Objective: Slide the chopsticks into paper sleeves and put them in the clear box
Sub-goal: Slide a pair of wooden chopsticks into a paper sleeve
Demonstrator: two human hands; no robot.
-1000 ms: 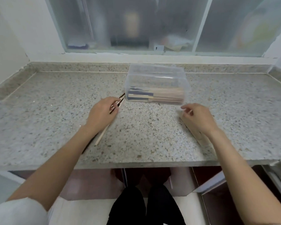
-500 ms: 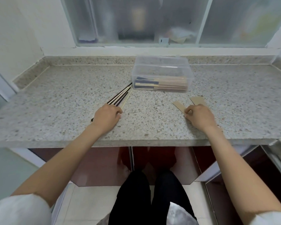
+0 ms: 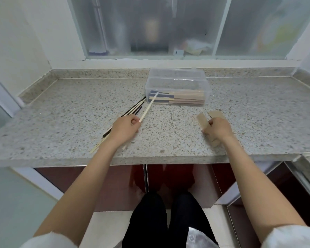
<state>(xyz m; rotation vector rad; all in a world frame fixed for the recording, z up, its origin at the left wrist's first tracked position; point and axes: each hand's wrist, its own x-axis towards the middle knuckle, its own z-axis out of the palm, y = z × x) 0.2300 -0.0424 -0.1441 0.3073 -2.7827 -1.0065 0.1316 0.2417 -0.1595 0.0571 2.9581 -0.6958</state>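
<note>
Head view: clear box (image 3: 177, 81) sits at the back of the granite surface (image 3: 70, 108), lid off, with sleeved chopsticks (image 3: 184, 99) stacked inside along its front wall. Left hand (image 3: 124, 127), front-left of the box, fingers curled round one pale chopstick (image 3: 149, 108); its tip is raised and points at the box's left front corner. Loose dark and pale chopsticks (image 3: 134, 109) lie on the surface just left of the box, running under the left hand toward the surface edge. Right hand (image 3: 218, 127), front-right of the box, fingers curled down on a brown paper sleeve (image 3: 201, 120); can't tell if it's pinched or just pressed. A second sleeve (image 3: 216, 114) lies just beside it, behind the hand.
</note>
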